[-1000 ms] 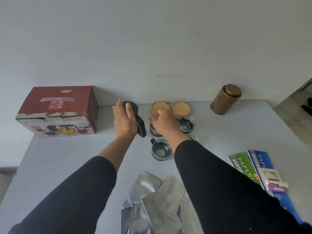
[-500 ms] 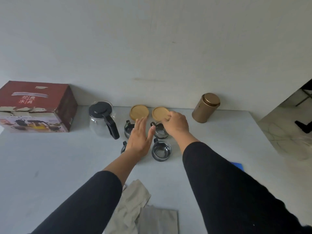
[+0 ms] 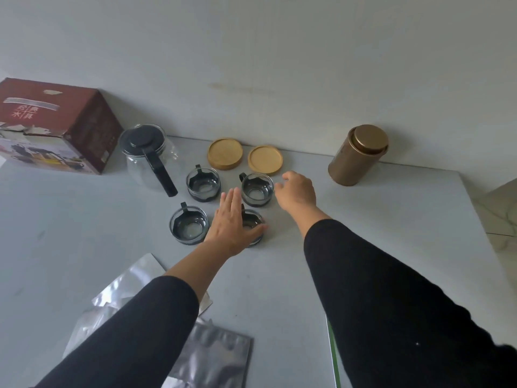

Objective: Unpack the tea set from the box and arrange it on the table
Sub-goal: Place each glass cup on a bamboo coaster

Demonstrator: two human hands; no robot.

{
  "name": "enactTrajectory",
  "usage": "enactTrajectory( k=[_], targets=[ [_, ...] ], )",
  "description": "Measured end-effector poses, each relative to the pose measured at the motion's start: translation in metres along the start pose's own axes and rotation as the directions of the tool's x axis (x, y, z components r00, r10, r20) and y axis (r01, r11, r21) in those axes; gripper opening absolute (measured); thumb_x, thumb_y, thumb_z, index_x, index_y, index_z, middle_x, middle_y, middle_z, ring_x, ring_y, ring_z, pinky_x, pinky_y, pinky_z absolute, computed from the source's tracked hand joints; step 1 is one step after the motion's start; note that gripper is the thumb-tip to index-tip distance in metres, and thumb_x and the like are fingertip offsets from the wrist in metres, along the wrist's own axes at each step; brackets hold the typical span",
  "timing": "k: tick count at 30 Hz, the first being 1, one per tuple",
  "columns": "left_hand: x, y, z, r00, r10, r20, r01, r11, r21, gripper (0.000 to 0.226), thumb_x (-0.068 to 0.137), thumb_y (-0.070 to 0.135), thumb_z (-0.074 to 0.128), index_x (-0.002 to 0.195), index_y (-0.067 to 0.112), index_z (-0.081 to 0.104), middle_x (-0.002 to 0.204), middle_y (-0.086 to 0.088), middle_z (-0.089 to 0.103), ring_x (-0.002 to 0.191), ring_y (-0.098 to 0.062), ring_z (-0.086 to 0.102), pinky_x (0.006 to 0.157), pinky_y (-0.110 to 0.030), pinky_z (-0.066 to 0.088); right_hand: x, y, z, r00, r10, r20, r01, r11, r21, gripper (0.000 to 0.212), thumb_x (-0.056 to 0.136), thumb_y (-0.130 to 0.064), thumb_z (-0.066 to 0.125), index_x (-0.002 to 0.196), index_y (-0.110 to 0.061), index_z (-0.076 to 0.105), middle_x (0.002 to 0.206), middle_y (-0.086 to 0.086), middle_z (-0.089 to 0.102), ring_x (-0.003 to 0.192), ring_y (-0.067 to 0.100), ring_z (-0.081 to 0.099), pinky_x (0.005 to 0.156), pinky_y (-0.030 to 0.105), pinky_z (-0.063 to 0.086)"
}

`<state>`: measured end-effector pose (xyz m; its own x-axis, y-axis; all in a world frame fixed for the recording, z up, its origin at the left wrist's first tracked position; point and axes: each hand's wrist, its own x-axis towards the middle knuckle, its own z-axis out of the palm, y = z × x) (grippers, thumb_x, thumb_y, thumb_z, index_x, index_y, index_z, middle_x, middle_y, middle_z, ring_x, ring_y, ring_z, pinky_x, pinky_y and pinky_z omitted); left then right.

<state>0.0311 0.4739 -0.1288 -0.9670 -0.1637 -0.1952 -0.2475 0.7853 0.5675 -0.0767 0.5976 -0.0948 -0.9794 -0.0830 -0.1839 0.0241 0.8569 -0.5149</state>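
Four glass cups [image 3: 203,184], the teapot [image 3: 148,155] and two coasters [image 3: 225,153] are standing unpacked right of the box [image 3: 53,124]; the left hand [image 3: 230,228], fingers straight, is covering the near-right cup [image 3: 256,224], while the right hand [image 3: 296,191], loosely curled and holding nothing, is hovering beside the far-right one. Only final arranging appears left.

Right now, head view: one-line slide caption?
Left hand rests flat over one of four glass cups, right hand hovers beside another; teapot, coasters and box behind.

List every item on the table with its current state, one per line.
Box: closed, on its side.
Teapot: upright, lid on.
Four cups: upright, empty.
Two coasters: flat, bare.
Gold tin: lidded.
Foil bags: flat.
Left hand: open, over a cup.
Right hand: loosely curled, empty.
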Motion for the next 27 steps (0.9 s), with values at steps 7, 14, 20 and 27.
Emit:
enactTrajectory(
  k=[7, 14, 20, 27],
  targets=[
    [-0.005, -0.011, 0.017, 0.999, 0.005, -0.04, -0.008, 0.997, -0.079, 0.131, 0.064, 0.059, 0.073, 0.145, 0.021, -0.022, 0.157, 0.004, -0.009, 0.144, -0.012, -0.006, 0.111, -0.025, 0.005, 0.028, 0.001, 0.005, 1.0, 0.008, -0.004, -0.008, 1.0, -0.006, 0.035, 0.092, -0.018, 0.047, 0.126, -0.01, 0.05, 0.126, 0.013, 0.055, 0.114, 0.03, 0.052, 0.087, 0.033, 0.044],
    [-0.011, -0.011, 0.033, 0.981, -0.013, -0.195, -0.027, 0.979, -0.203, 0.13, 0.061, 0.04, 0.082, 0.147, 0.028, -0.015, 0.148, 0.0, 0.026, 0.129, -0.001, 0.022, 0.098, -0.006, 0.013, 0.061, -0.011, 0.008, 1.0, -0.002, 0.025, 0.002, 1.0, 0.004, 0.041, 0.088, -0.021, 0.055, 0.127, -0.01, 0.048, 0.127, 0.013, 0.049, 0.115, 0.03, 0.051, 0.09, 0.036, 0.044],
    [-0.019, -0.013, 0.045, 0.954, -0.1, -0.281, 0.01, 0.953, -0.304, 0.13, 0.056, 0.04, 0.084, 0.142, 0.044, -0.013, 0.132, 0.005, 0.044, 0.121, -0.004, 0.036, 0.092, -0.005, 0.02, 0.086, -0.019, 0.019, 0.997, -0.017, 0.08, 0.017, 1.0, -0.002, 0.059, 0.079, -0.028, 0.066, 0.132, -0.015, 0.044, 0.135, 0.012, 0.039, 0.123, 0.028, 0.045, 0.096, 0.035, 0.041],
    [-0.022, -0.015, 0.053, 0.93, -0.166, -0.329, 0.042, 0.935, -0.352, 0.128, 0.055, 0.036, 0.086, 0.142, 0.044, -0.008, 0.113, 0.019, 0.047, 0.109, 0.0, 0.045, 0.084, 0.003, 0.022, 0.101, -0.025, 0.033, 0.993, -0.031, 0.115, 0.037, 0.998, -0.045, 0.085, 0.063, -0.044, 0.079, 0.134, -0.02, 0.038, 0.135, 0.011, 0.036, 0.125, 0.029, 0.037, 0.098, 0.038, 0.039]
  ],
)
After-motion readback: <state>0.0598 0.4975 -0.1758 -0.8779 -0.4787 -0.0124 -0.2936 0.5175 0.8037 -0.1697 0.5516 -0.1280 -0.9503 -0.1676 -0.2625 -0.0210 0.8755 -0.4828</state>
